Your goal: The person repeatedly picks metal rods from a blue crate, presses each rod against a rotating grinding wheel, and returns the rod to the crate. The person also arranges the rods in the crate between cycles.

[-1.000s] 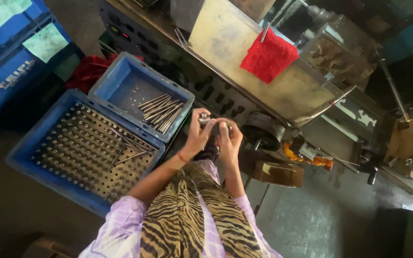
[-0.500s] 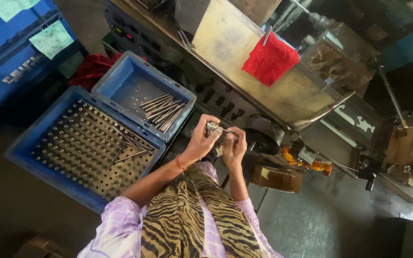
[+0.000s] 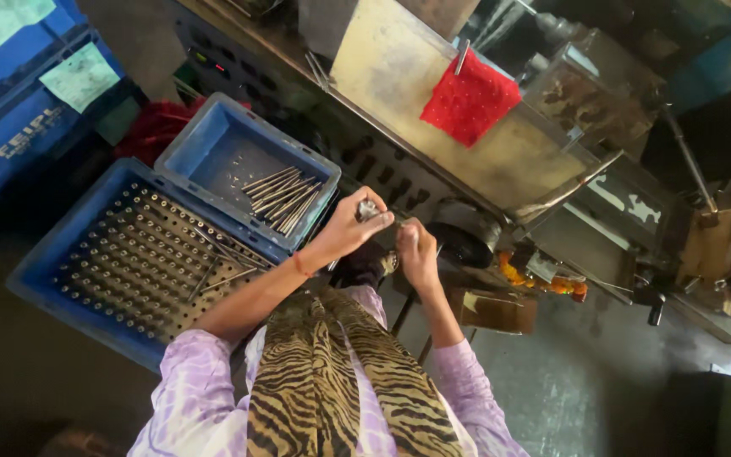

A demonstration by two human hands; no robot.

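Head view: pale green paper label (image 3: pixel 80 76) lies on dark blue crate (image 3: pixel 19 144).

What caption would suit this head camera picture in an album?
Seated worker's left hand grips a small metal part, right hand beside it, near blue crates of metal rods.

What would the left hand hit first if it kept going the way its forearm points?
Probably the dark machine front panel past the left hand and its small metal part; depth is unclear from overhead.

One head-worn camera looks steeply down from above at the hands and blue crates (image 3: pixel 171 254), fairly near.
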